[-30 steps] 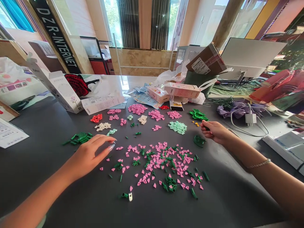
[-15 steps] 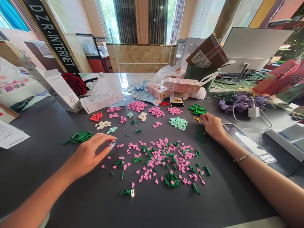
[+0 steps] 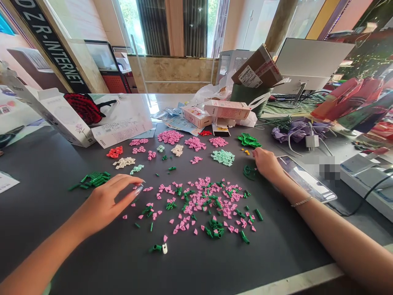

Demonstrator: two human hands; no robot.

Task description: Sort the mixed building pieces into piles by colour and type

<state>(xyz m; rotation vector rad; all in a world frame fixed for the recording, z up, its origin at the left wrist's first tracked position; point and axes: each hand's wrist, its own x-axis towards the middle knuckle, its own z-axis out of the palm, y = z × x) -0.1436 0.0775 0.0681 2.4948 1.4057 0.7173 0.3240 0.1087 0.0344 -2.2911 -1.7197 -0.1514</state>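
My left hand hovers at the left edge of a loose spread of small pink building-block pieces mixed with dark green ones. Its thumb and forefinger are apart, with nothing visible between them. Behind that hand lies a heap of dark green tube pieces. On the right, my right hand rests on the table with its fingers curled in; whatever they hold, if anything, is hidden. Beside it are bright green leaf pieces, a few orange bits and dark green curved pieces.
Sorted piles stand farther back: pink, mint, cream and red-orange. A phone lies by my right forearm. Boxes, a white carton and a monitor line the back.
The camera has turned slightly to the right, so the whole scene sits farther left. Both hands keep nearly the same places over the table, and the pieces look unmoved.
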